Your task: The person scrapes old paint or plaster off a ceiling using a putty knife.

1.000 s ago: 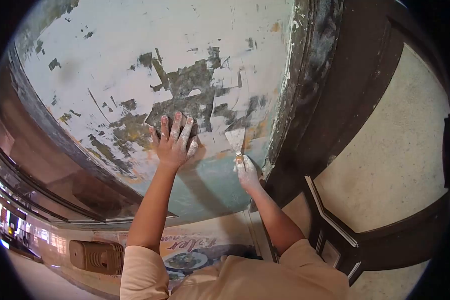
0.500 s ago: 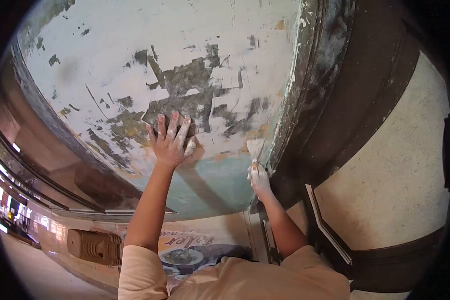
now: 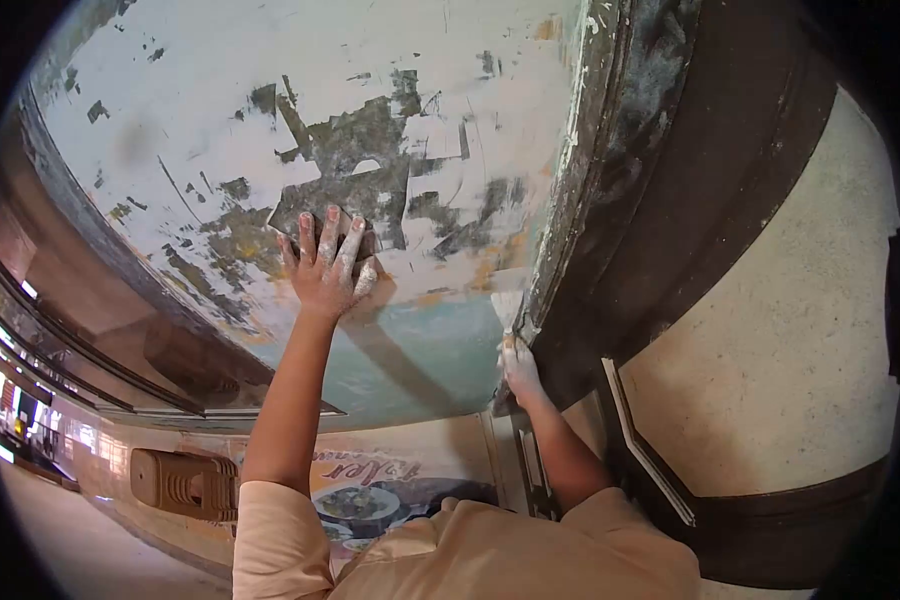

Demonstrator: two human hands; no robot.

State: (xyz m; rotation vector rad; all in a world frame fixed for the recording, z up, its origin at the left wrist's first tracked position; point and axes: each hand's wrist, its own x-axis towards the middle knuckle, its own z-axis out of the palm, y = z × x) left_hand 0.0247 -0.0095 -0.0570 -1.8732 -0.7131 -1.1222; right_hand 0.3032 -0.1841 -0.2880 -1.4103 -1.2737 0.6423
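My left hand (image 3: 325,272), dusted white, lies flat with fingers spread on a patchy painted wall panel (image 3: 410,345). Under and just above its fingertips is a dark grey patch (image 3: 390,205) with ragged edges. My right hand (image 3: 519,370), also coated in white dust, is closed round the handle of a putty knife (image 3: 507,308). The knife's whitened blade points up, its edge right at the panel beside the dark frame. Most of the handle is hidden in my fingers.
A dark wooden frame (image 3: 620,190) with chipped white paint borders the panel on the right. Beyond it is a speckled pale surface (image 3: 770,340). A brown plastic stool (image 3: 185,485) stands lower left, near a printed food picture (image 3: 400,500).
The view has shifted, so the wall appears a little further up and left. My right hand has brought the putty knife slightly down, closer to the frame. My left hand stays spread on the wall.
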